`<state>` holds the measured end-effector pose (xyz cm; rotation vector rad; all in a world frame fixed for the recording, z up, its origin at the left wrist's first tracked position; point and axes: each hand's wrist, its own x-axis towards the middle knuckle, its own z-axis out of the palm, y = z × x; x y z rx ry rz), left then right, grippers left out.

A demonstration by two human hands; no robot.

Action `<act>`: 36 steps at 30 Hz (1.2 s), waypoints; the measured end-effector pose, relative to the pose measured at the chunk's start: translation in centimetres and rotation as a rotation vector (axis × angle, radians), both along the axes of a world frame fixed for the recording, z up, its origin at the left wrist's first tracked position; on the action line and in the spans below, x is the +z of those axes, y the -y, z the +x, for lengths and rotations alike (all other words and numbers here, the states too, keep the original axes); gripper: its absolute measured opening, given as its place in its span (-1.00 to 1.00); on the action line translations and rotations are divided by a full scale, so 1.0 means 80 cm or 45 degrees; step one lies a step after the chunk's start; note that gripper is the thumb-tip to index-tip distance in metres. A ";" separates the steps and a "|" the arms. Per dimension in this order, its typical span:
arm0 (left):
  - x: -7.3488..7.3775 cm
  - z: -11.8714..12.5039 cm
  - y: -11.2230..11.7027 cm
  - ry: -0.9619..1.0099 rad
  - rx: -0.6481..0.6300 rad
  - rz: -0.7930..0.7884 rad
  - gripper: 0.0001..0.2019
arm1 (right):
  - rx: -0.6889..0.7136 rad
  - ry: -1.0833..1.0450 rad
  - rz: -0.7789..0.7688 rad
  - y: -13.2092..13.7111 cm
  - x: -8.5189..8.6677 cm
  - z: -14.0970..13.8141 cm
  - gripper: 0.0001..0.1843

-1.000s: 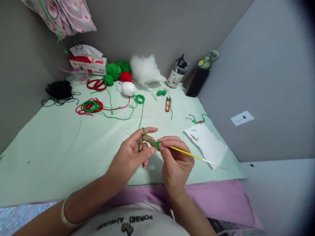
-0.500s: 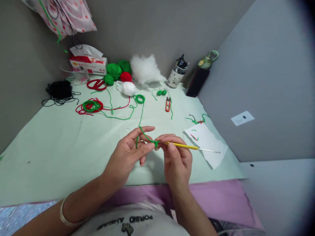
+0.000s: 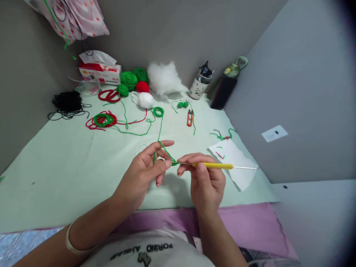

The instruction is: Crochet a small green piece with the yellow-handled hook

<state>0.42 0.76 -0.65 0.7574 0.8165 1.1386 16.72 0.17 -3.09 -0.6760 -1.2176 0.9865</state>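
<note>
Between thumb and fingers my left hand [image 3: 146, 167] pinches a small green crocheted piece [image 3: 174, 163]. Green yarn [image 3: 167, 151] runs from it over my raised left index finger and back to a small green coil [image 3: 158, 112] on the table. My right hand [image 3: 207, 178] grips a crochet hook [image 3: 214, 165] by its yellow handle. The hook's thin metal shaft points left, and its tip meets the green piece at my left thumb. A second metal end sticks out to the right of the handle. The exact loop on the tip is too small to make out.
Behind my hands are green yarn balls [image 3: 128, 81], a white yarn ball [image 3: 146, 100], stuffing [image 3: 164, 78], red-handled scissors [image 3: 109, 95] and orange thread snips [image 3: 190, 118]. A white paper [image 3: 236, 165] lies right, under the hook's far end. Black yarn [image 3: 67, 101] sits left. Walls enclose the table.
My right hand and the hook have shifted right, away from my left hand, showing more bare shaft. The green piece now sits flatter and lower at my left fingertips.
</note>
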 end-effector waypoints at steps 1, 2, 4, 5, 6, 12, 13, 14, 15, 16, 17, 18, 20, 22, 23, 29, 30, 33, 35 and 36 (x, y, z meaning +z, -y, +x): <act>-0.001 0.000 0.000 -0.028 0.011 0.016 -0.65 | -0.035 0.058 0.038 0.001 0.002 0.002 -0.76; -0.001 0.000 0.001 -0.064 0.027 0.035 -0.64 | -0.080 0.139 0.088 0.002 0.003 0.004 -0.76; -0.002 0.000 0.003 -0.150 0.082 0.079 -0.63 | -0.176 0.350 0.232 0.004 0.003 0.007 -0.73; -0.002 0.001 0.003 -0.192 0.112 0.096 -0.63 | -0.222 0.463 0.322 0.005 0.002 0.009 -0.71; -0.001 0.003 0.004 -0.224 0.136 0.106 -0.63 | -0.264 0.581 0.415 0.006 0.000 0.010 -0.69; 0.004 0.007 0.002 0.054 -0.054 -0.109 -0.44 | -0.602 1.106 0.786 0.012 -0.020 0.009 -0.52; 0.004 0.006 0.000 0.139 -0.112 -0.178 -0.45 | -0.601 1.074 0.772 0.012 -0.021 0.009 -0.53; 0.004 0.004 -0.001 0.207 -0.153 -0.233 -0.47 | -0.564 1.004 0.717 0.010 -0.019 0.009 -0.56; 0.003 0.002 -0.002 0.252 -0.173 -0.268 -0.49 | -0.508 0.898 0.629 0.009 -0.016 0.009 -0.61; 0.003 0.000 -0.003 0.276 -0.172 -0.280 -0.51 | -0.438 0.767 0.525 0.006 -0.011 0.009 -0.66; 0.002 -0.002 -0.004 0.284 -0.155 -0.273 -0.53 | -0.379 0.611 0.410 0.004 -0.007 0.008 -0.70; 0.002 -0.003 -0.004 0.277 -0.129 -0.257 -0.54 | -0.313 0.460 0.312 0.001 -0.002 0.008 -0.73; 0.002 -0.002 -0.003 0.242 -0.089 -0.209 -0.55 | -0.189 0.252 0.180 -0.004 0.003 0.006 -0.76; 0.002 0.002 -0.001 0.187 -0.060 -0.150 -0.53 | -0.127 0.272 0.166 -0.005 0.002 0.003 -0.77; 0.003 0.005 0.000 0.160 -0.045 -0.123 -0.50 | -0.166 0.364 0.205 -0.004 -0.001 0.001 -0.76; 0.003 0.006 -0.001 0.284 -0.120 -0.244 -0.55 | -0.524 0.908 0.643 0.005 -0.015 0.003 -0.56; 0.003 0.003 -0.002 0.319 -0.140 -0.265 -0.59 | -0.510 0.809 0.587 0.004 -0.013 0.005 -0.60; 0.003 -0.005 -0.006 0.359 -0.127 -0.254 -0.66 | -0.386 0.372 0.275 -0.003 -0.002 0.007 -0.75; 0.004 -0.006 -0.006 0.340 -0.113 -0.223 -0.69 | -0.257 0.150 0.106 -0.006 0.004 0.006 -0.80; 0.004 -0.005 -0.005 0.316 -0.111 -0.206 -0.69 | -0.187 0.098 0.058 -0.007 0.005 0.005 -0.81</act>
